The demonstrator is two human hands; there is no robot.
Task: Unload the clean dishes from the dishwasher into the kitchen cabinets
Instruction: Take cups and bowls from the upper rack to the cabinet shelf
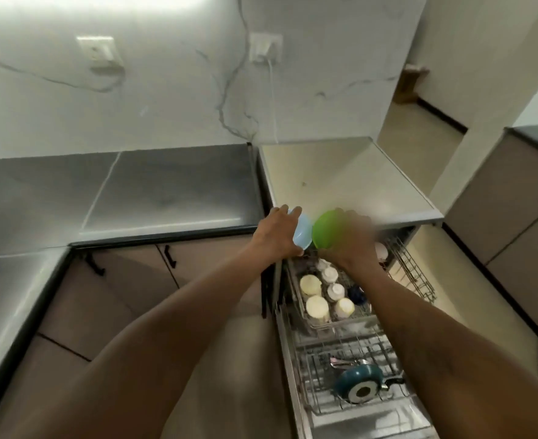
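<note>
Blue bowl [303, 232] left, green bowl [324, 229] right

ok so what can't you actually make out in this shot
Head view only:
right hand: motion blur smears its fingers round the green bowl.
light blue bowl: left hand covers much of it.
white dish in the upper rack: mostly behind the right wrist, kind unclear.
utensils beside the teal pan: too blurred to name.
</note>
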